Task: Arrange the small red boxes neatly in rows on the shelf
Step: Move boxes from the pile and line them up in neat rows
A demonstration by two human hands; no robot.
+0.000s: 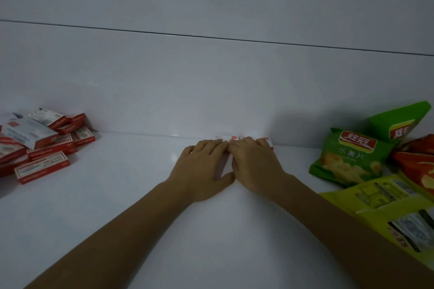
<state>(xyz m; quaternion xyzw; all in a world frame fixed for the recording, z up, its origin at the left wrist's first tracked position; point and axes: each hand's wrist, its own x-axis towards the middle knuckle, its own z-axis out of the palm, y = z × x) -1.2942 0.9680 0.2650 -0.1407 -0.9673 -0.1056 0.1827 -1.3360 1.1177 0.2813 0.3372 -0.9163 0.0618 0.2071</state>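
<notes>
My left hand (203, 166) and my right hand (253, 164) lie side by side, palms down, on small red-and-white boxes (231, 139) pushed against the back wall of the white shelf (131, 195). The boxes are mostly hidden under my fingers; only their white tops and red edges peek out past the fingertips. A loose pile of several more small red boxes (44, 145) sits at the far left, some stacked askew, one lying alone in front (42, 168).
Snack bags crowd the right side: a green chip bag (347, 157), another green bag behind it (399, 122), a red bag (415, 164) and a yellow-green bag (385, 209) near my right forearm. The back wall (211, 89) stands just beyond my fingertips.
</notes>
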